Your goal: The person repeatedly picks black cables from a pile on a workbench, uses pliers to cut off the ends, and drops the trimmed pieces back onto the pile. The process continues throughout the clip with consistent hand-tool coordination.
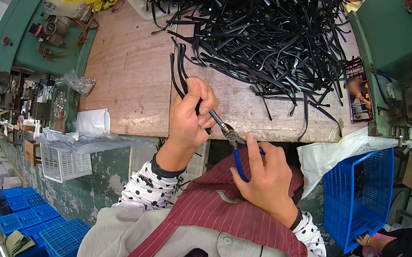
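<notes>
My left hand [191, 115] is closed around a few slim black eyeglass temples [173, 71], whose curved ends stick out past the thumb towards the table. One temple [215, 116] points to the right out of my fingers, and its end meets the jaws of the pliers [238, 162]. Those pliers have metal jaws and blue handles. My right hand [271, 180] grips the handles, thumb on the near side and fingers on the far side. Beyond both hands, a big tangled heap of black temples [264, 40] covers the far part of the wooden table [132, 83].
Green machines [17, 37] [390, 34] flank the table. A phone-sized dark printed card [359, 91] lies by the right one. A blue crate [356, 192] stands at right, near another person's hand [363, 239]. A white basket [67, 162] and blue crates [62, 238] are lower left.
</notes>
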`<state>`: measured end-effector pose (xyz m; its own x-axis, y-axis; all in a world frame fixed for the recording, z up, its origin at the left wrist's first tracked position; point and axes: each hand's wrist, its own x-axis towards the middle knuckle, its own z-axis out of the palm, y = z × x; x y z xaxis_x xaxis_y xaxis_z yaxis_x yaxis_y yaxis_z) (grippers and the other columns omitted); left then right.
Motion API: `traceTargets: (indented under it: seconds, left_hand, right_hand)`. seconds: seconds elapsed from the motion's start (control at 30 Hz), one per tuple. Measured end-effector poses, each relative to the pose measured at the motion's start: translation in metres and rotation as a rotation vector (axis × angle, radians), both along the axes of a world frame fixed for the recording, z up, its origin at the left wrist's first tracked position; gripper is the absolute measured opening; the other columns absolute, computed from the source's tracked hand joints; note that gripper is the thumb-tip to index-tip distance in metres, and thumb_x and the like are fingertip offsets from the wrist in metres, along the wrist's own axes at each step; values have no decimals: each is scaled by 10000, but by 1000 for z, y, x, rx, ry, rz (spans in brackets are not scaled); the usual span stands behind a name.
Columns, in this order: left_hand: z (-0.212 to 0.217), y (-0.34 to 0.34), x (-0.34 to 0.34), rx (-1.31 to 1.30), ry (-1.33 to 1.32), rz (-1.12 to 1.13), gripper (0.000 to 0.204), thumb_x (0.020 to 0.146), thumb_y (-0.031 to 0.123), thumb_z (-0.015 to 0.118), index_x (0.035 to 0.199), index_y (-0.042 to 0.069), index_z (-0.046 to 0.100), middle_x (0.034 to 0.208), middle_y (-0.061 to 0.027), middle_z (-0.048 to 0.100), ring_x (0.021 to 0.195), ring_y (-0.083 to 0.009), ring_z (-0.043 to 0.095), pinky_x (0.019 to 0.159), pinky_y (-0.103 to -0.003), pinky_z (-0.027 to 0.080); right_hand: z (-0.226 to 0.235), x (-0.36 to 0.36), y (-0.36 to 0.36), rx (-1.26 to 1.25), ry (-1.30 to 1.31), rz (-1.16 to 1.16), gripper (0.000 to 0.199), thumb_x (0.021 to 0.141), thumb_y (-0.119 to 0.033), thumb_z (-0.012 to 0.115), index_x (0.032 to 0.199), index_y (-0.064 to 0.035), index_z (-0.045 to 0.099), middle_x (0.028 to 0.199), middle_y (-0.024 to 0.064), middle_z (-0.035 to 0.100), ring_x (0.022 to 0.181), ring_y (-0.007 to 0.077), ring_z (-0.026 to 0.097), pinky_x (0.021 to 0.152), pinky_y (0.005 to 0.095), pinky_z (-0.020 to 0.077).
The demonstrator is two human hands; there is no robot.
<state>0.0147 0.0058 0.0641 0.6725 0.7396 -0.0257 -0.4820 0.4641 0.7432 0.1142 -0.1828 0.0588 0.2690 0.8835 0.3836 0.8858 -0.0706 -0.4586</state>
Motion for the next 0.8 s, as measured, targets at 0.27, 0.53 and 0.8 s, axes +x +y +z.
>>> traceTargets:
  seconds: [0.27,0.53,0.8]
  left_hand:
    - [-2,-10,0,194,-35,128,375,1072,417,446,873,99,450,632,-11,404,482,-64,302,443,-212,289]
    - [0,-11,0,245,21,122,360,1067,403,471,878,97,463,639,-12,418,478,-61,299,434,-210,282]
    - [4,3,-5,52,116,-64,362,1094,400,392,877,117,453,618,26,387,454,-37,275,420,-199,274]
  right_hand:
    - [2,4,-1,-52,273,123,990,646,-322,866,1481,-6,440,1048,166,593,861,310,589,728,387,507]
    - [1,4,-2,-75,268,114,1006,633,-293,888,1491,-19,438,998,145,576,849,293,589,729,376,507]
    - [-2,13,-7,-157,569,262,941,716,-260,842,1517,-21,410,1058,123,592,829,225,594,714,331,498]
